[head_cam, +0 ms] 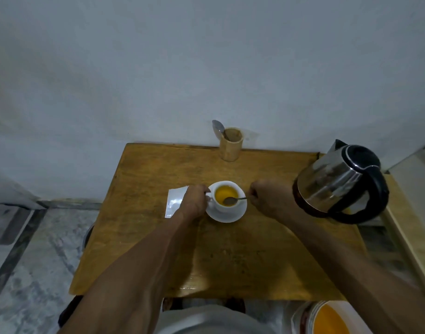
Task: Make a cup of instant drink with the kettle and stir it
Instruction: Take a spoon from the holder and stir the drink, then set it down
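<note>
The white cup [225, 196] stands on its saucer [227, 214] near the middle of the wooden surface [158, 237], and it holds a yellow-orange drink. The bowl of a small spoon [230, 201] is in the liquid at the near side of the cup, and the handle goes out over the rim to the right. The right hand [269, 197] is just to the right of the cup, and its fingers are curled and pinch the end of this handle. This grip probably lets the wrist turn the spoon in small circles, so the step in hand seems to be the stirring.

The left hand [196, 201] is at the left side of the cup, with its fingers closed at the cup's handle. Most likely it keeps the cup steady, so that the spoon does not push it across the saucer or spill the drink.

To the left of the cup, partly under the left hand, lies a white sachet [174, 202], flat on the surface; it is perhaps the emptied drink packet. To the right of the cup, beyond the right hand, stands the steel kettle [339, 182] with a black handle, put aside, so the pouring looks finished. Behind the cup, at the far edge near the wall, a wooden holder [230, 147] keeps another spoon [218, 128].
</note>
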